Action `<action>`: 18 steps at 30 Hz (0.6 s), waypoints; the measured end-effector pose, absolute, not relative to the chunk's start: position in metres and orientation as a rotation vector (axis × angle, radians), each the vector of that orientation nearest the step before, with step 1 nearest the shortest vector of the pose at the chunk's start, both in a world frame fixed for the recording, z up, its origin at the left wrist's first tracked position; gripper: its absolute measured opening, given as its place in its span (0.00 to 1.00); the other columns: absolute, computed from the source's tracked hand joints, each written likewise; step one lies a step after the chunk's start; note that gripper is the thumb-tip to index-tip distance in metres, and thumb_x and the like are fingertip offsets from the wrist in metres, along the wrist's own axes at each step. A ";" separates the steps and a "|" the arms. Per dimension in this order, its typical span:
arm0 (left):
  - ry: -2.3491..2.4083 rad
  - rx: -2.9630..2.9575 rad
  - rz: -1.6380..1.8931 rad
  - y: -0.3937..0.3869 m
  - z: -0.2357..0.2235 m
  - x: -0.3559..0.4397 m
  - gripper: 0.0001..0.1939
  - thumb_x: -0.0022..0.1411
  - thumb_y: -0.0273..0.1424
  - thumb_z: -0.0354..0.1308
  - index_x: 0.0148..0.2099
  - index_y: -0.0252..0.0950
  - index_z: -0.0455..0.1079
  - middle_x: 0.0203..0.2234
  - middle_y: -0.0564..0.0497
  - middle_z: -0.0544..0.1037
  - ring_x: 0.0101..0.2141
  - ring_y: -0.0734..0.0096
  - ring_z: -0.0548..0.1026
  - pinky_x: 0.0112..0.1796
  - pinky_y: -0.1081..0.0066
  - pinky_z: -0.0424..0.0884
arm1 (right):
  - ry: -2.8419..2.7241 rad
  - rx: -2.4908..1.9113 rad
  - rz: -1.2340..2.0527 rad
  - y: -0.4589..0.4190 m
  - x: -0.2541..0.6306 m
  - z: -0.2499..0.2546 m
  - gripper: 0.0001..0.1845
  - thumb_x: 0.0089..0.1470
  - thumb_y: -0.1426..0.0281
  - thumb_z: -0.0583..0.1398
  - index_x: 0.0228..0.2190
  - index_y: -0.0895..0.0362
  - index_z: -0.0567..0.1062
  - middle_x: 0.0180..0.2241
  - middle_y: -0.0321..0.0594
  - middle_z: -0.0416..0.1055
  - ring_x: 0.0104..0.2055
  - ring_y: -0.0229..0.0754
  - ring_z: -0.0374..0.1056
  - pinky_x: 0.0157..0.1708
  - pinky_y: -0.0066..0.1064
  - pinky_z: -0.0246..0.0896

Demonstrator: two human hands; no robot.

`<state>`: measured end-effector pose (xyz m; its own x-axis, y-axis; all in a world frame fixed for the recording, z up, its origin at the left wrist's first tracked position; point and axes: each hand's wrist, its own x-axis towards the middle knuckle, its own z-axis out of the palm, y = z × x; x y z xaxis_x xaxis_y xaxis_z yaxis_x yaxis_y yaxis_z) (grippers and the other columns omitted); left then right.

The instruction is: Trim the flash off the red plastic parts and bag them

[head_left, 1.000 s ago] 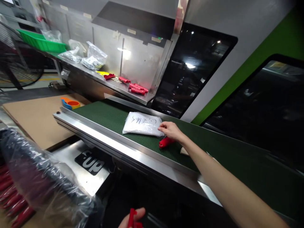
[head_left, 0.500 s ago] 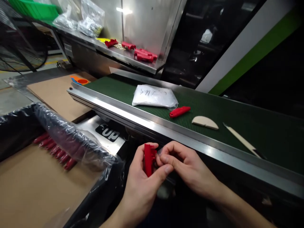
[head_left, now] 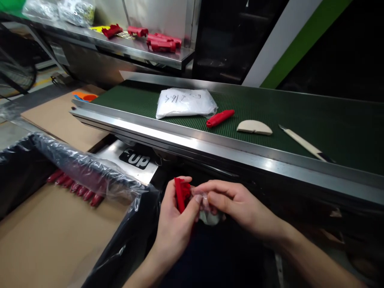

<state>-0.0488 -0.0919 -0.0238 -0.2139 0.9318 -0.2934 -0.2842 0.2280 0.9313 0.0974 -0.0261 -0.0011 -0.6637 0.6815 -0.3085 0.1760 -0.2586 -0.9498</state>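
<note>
My left hand (head_left: 177, 218) is closed around a red plastic part (head_left: 180, 194), held upright in front of the conveyor's near rail. Its inner side, with small ribs or notches, faces right. Close beside it, my right hand (head_left: 237, 202) pinches a crumpled bit of clear plastic (head_left: 205, 199), perhaps film or a small bag. The fingertips of both hands meet around that plastic. A pale, blurred thing (head_left: 211, 218) shows just below the fingers; I cannot make out what it is.
On the green conveyor belt (head_left: 126, 98) lie a white marked packet (head_left: 186, 103), a red handle-like piece (head_left: 220, 118), a beige half-round piece (head_left: 254, 127) and a craft knife (head_left: 303, 142). Red parts (head_left: 162, 43) sit on the metal shelf. A plastic-lined box (head_left: 120, 180) holds several red pieces (head_left: 75, 187).
The view has shifted, so the conveyor sits higher in the picture. The red part has turned a little, its ribbed inside showing more. Clear plastic now shows plainly between my right fingers.
</note>
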 end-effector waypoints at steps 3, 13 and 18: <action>1.315 0.673 1.349 -0.093 -0.021 -0.047 0.16 0.61 0.33 0.63 0.49 0.37 0.63 0.29 0.53 0.72 0.26 0.75 0.69 0.28 0.77 0.66 | -1.599 -1.083 1.996 -0.030 0.099 -0.003 0.17 0.55 0.67 0.64 0.47 0.55 0.75 0.40 0.38 0.74 0.40 0.36 0.70 0.41 0.28 0.66; 1.274 0.699 1.300 -0.101 -0.027 -0.050 0.23 0.59 0.35 0.67 0.52 0.39 0.62 0.34 0.53 0.73 0.23 0.79 0.67 0.24 0.78 0.64 | -1.811 -1.140 1.554 -0.035 0.101 -0.014 0.06 0.57 0.67 0.62 0.35 0.56 0.72 0.30 0.33 0.70 0.31 0.33 0.66 0.31 0.24 0.64; 1.122 0.636 1.202 -0.100 -0.029 -0.054 0.25 0.57 0.35 0.68 0.52 0.38 0.61 0.34 0.52 0.73 0.22 0.78 0.67 0.22 0.78 0.63 | -1.818 -1.201 1.490 -0.037 0.101 -0.015 0.11 0.56 0.62 0.63 0.30 0.56 0.70 0.27 0.32 0.69 0.28 0.32 0.64 0.27 0.24 0.61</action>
